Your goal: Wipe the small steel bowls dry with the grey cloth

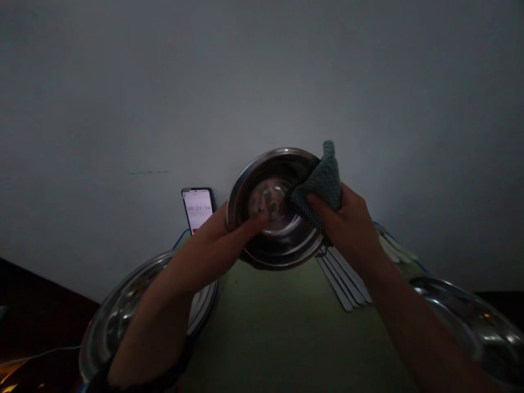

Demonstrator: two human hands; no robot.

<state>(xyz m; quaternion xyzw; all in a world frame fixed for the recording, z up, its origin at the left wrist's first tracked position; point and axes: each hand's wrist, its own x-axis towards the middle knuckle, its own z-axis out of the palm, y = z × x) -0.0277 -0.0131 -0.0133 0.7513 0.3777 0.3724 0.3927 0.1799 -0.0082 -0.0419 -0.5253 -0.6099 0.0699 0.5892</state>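
Observation:
My left hand (229, 232) grips the left rim of a shiny steel plate (268, 248), thumb lying across its inner face, and holds it tilted up in front of me above the green table (278, 327). A teal-green cloth (323, 180) is bunched in the closed fingers of my right hand (347, 224) and pressed against the plate's right inner side.
A lit phone (198, 209) leans against the pale wall behind the table. One large steel plate (123, 311) lies at the left table edge, another (470, 322) at the right. Several flat metal utensils (344, 281) lie under the held plate. White gloves (393, 248) rest at the back right.

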